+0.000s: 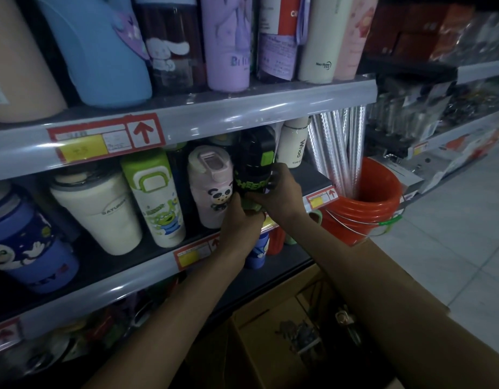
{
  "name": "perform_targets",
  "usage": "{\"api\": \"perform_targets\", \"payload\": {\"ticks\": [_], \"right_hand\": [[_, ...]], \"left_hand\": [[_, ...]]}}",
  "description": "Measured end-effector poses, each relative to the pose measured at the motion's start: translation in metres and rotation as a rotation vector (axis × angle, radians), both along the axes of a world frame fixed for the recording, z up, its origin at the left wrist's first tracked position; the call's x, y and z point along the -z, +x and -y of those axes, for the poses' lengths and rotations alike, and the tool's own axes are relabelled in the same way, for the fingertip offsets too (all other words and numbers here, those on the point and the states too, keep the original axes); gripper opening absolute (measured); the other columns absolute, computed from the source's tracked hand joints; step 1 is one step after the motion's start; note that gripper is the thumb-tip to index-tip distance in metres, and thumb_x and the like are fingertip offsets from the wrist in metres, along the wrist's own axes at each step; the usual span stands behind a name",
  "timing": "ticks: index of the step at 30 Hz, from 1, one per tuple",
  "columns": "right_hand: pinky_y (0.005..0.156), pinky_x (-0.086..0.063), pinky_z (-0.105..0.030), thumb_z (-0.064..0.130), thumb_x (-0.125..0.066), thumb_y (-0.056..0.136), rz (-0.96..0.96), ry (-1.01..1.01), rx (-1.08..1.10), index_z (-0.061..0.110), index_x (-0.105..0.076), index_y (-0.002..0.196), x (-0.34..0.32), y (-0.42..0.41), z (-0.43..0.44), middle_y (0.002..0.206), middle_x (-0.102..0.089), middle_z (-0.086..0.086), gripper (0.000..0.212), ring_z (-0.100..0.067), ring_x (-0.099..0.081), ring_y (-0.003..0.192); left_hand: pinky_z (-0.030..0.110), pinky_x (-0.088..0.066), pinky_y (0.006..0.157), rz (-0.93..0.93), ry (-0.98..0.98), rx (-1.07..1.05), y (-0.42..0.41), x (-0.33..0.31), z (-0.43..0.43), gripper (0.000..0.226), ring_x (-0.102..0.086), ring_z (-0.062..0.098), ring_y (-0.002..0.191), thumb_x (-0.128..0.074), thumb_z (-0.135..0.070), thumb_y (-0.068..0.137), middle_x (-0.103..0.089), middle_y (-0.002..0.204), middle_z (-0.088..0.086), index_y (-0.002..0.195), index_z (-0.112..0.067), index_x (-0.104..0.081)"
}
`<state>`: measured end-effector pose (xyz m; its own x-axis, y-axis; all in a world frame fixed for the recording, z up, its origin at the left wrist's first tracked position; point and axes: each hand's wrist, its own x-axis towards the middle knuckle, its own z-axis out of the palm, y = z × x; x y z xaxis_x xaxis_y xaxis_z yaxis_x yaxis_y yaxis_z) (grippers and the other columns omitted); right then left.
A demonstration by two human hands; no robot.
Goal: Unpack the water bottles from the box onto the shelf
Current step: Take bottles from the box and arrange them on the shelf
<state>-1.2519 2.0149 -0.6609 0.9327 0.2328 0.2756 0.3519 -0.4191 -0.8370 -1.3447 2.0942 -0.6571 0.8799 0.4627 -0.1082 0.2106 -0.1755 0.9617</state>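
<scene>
A black water bottle (253, 161) with green lettering and a green lid button stands tilted at the front of the middle shelf (147, 272), between a pink panda bottle (211, 186) and a white bottle (294, 141). My left hand (239, 228) grips its base from below. My right hand (279, 192) wraps its lower body from the right. The open cardboard box (273, 346) sits on the floor below my arms, with dark items inside that are hard to make out.
The middle shelf holds a cream tumbler (102, 211), a white-green alien bottle (155, 197) and a blue bottle (29, 240). The upper shelf (214, 113) is packed with bottles. A red bucket (366, 200) with silver rolls stands right of the shelf. Tiled floor lies beyond.
</scene>
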Motion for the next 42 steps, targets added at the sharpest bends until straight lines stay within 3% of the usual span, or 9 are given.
{"api": "perform_targets", "payload": {"ticks": [5,10,16,21,24,27,29,35,42], "right_hand": [[0.077,-0.048,-0.025,0.024,-0.091,0.070,0.010,-0.041,0.021,0.009,-0.053,0.133,-0.001,0.000,0.000,0.122,-0.068,-0.008,0.075,-0.022,-0.066,0.105],[0.074,-0.046,-0.023,0.027,-0.092,0.070,-0.037,-0.091,0.029,0.012,-0.053,0.138,-0.004,-0.010,0.002,0.119,-0.070,-0.004,0.079,-0.020,-0.068,0.103],[0.083,-0.057,-0.043,0.028,-0.089,0.067,-0.035,-0.192,0.017,0.015,-0.060,0.129,-0.009,-0.031,0.025,0.114,-0.072,-0.003,0.069,-0.023,-0.069,0.101],[0.091,-0.052,-0.036,0.021,-0.090,0.072,-0.068,-0.294,0.017,0.013,-0.060,0.132,-0.009,-0.051,0.063,0.121,-0.067,-0.004,0.067,-0.022,-0.063,0.111],[0.084,-0.043,-0.022,0.024,-0.089,0.072,-0.115,-0.386,-0.005,0.014,-0.059,0.133,-0.012,-0.069,0.090,0.114,-0.064,0.001,0.069,-0.017,-0.061,0.106],[0.095,-0.050,-0.028,0.048,-0.083,0.061,-0.091,-0.433,-0.013,0.022,-0.060,0.130,-0.008,-0.083,0.119,0.123,-0.066,0.001,0.078,-0.019,-0.063,0.112],[0.098,-0.046,-0.025,0.047,-0.082,0.067,-0.091,-0.517,-0.059,0.026,-0.054,0.139,-0.012,-0.096,0.141,0.135,-0.058,-0.001,0.080,-0.020,-0.058,0.121],[0.114,-0.038,-0.043,0.060,-0.076,0.063,-0.102,-0.799,-0.085,0.036,-0.028,0.156,-0.001,-0.125,0.207,0.155,-0.032,-0.001,0.107,-0.026,-0.033,0.143],[0.124,-0.011,-0.057,0.071,-0.075,0.065,-0.406,-1.050,-0.128,0.039,-0.004,0.160,0.044,-0.144,0.265,0.168,-0.003,-0.007,0.123,-0.040,0.007,0.155]], "left_hand": [[0.032,-0.045,0.093,0.019,0.014,0.017,-0.003,0.001,-0.004,0.045,-0.058,0.022,0.114,-0.056,-0.006,0.092,-0.063,0.123,0.002,0.136,-0.017,-0.056],[0.041,-0.049,0.098,0.022,0.019,0.021,-0.010,-0.004,-0.005,0.043,-0.061,0.028,0.115,-0.058,-0.008,0.089,-0.066,0.122,0.007,0.132,-0.016,-0.059],[0.037,-0.051,0.100,-0.010,0.041,0.102,-0.024,-0.009,-0.007,0.055,-0.062,0.017,0.108,-0.072,-0.026,0.072,-0.066,0.111,-0.009,0.125,-0.028,-0.060],[0.044,-0.052,0.102,-0.026,0.060,0.169,-0.038,-0.008,-0.001,0.083,-0.065,0.020,0.114,-0.076,-0.039,0.059,-0.067,0.125,-0.001,0.139,-0.027,-0.056],[0.041,-0.052,0.101,-0.002,0.110,0.209,-0.051,-0.011,0.011,0.072,-0.063,0.019,0.114,-0.080,-0.029,0.073,-0.063,0.121,-0.004,0.140,-0.026,-0.055],[0.038,-0.052,0.100,0.045,0.232,0.284,-0.064,-0.006,0.025,0.052,-0.061,0.016,0.116,-0.072,-0.040,0.074,-0.064,0.118,-0.009,0.124,-0.038,-0.058],[0.045,-0.047,0.107,0.067,0.377,0.335,-0.067,0.003,0.032,0.072,-0.054,0.017,0.128,-0.062,-0.059,0.069,-0.058,0.137,-0.004,0.136,-0.033,-0.054],[0.060,-0.003,0.123,0.021,0.967,0.549,-0.077,0.022,0.057,0.094,0.002,0.022,0.156,-0.032,-0.077,0.076,-0.003,0.168,-0.005,0.160,-0.039,-0.014],[0.067,0.000,0.121,-0.105,1.233,0.753,-0.069,0.057,0.102,0.094,0.021,0.034,0.154,-0.047,-0.069,0.087,0.020,0.169,0.003,0.159,-0.041,0.007]]}}
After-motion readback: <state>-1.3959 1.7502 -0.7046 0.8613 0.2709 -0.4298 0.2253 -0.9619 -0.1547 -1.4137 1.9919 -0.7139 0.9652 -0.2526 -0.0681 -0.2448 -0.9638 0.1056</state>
